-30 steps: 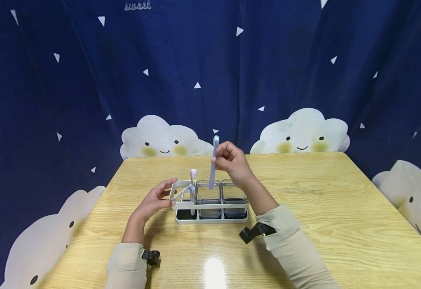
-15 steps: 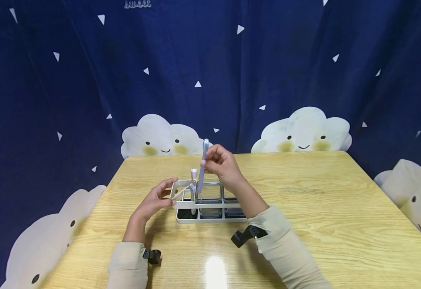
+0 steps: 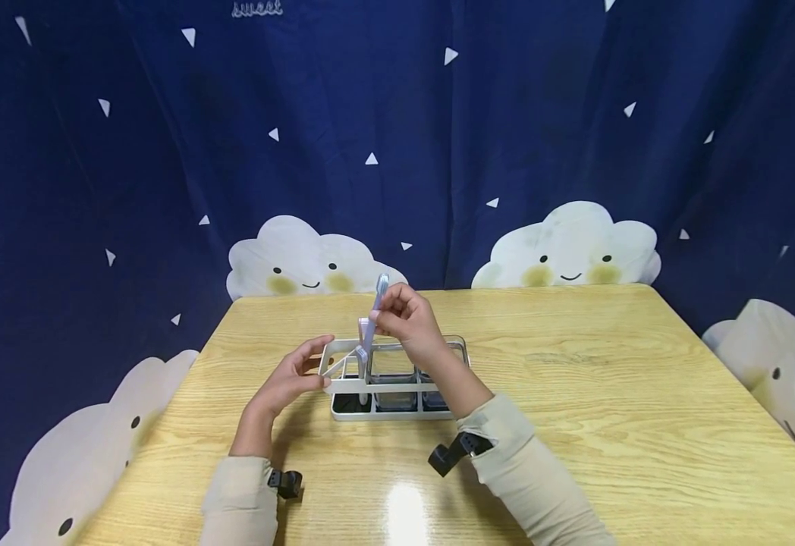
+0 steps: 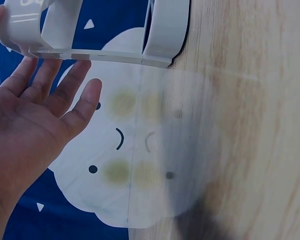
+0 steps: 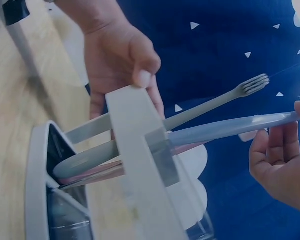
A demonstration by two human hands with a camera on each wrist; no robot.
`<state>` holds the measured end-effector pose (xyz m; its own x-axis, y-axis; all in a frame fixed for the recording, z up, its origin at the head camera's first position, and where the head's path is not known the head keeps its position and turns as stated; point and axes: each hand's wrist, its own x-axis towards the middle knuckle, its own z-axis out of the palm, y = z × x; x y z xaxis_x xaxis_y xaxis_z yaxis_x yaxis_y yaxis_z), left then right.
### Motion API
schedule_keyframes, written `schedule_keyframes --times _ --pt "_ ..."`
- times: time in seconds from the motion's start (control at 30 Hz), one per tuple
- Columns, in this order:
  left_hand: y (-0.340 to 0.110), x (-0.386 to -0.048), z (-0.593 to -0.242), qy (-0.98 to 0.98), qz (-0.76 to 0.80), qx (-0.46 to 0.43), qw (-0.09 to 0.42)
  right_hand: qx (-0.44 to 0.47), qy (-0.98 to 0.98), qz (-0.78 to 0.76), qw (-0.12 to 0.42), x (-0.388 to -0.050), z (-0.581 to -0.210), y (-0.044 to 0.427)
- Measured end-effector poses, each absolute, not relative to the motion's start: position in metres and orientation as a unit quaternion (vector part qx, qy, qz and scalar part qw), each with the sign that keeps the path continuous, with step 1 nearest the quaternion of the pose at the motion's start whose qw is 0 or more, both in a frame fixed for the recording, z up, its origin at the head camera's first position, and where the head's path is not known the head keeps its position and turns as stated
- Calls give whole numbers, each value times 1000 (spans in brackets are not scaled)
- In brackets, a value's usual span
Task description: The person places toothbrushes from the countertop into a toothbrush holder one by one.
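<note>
A white toothbrush holder (image 3: 404,387) stands on the table, seen in the head view. My left hand (image 3: 287,383) grips its left end, thumb at the front corner and fingers at the back. My right hand (image 3: 411,326) pinches a pale blue-violet toothbrush (image 5: 225,127) near its head, bristle end up. In the right wrist view its lower end is at the holder's upper frame, beside a grey toothbrush (image 5: 205,111) and a pink toothbrush (image 5: 190,148) standing in the left compartment. How deep the blue-violet handle reaches is hidden by the frame.
Clear cups (image 3: 394,399) sit in the holder's middle and right compartments; my right forearm partly covers the right one. The holder rests on a light wooden table (image 3: 575,379). Behind hangs a dark blue curtain (image 3: 397,91) with white triangles and clouds.
My right hand has moved left and down, carrying the blue-violet toothbrush from above the middle cup to the left compartment. My left hand has stayed on the holder.
</note>
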<state>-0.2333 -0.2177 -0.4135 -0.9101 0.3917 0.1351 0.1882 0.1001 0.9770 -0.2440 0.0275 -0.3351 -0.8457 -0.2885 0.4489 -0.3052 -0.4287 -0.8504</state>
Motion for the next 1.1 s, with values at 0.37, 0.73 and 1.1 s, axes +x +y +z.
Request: schedule_keyframes --times 0.37,0.73,1.1 --pt "-218 -234 -414 737 644 190 81 242 -567 787 12 -247 -352 22" --pt "-218 -235 -414 736 643 194 83 253 -626 736 42 -246 -358 19" --pt "-217 -235 -413 729 650 198 86 251 -704 663 41 -223 -337 15"
